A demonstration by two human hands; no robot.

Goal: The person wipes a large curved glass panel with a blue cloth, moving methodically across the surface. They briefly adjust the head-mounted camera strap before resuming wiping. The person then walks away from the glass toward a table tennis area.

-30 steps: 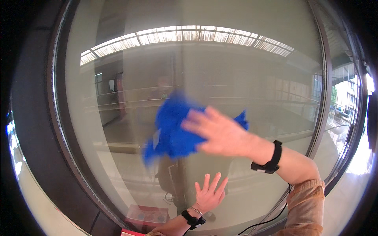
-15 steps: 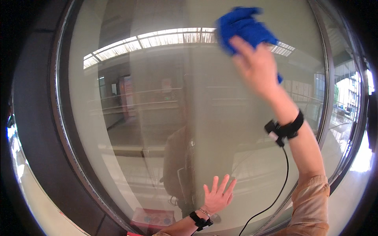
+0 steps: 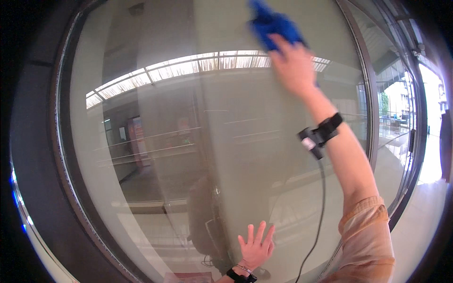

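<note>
- The right hand reaches high, its arm stretched up from the lower right, and lies over a crumpled bright-blue cloth near the top edge of the view.
- The cloth is against the upper part of a large, glossy glass pane, bunched beneath and beyond the fingers; its outer edge is blurred.
- One digit of the right hand extends over the blue fabric, but how far the others curl into it cannot be told.
- The left hand is low on the pane, well apart from the cloth, with fingers spread wide and pointing up; it has hold of nothing, and whether its whole palm touches the glass cannot be told.
- A black strap with a small black device circles the right wrist, and a thin dark cable hangs from the device.
- The left wrist wears a thin metallic bracelet just beside a second black band.
- A tan-orange sleeve ends near the right elbow.
- A bright barred strip shows as a reflection across the upper glass.
</note>
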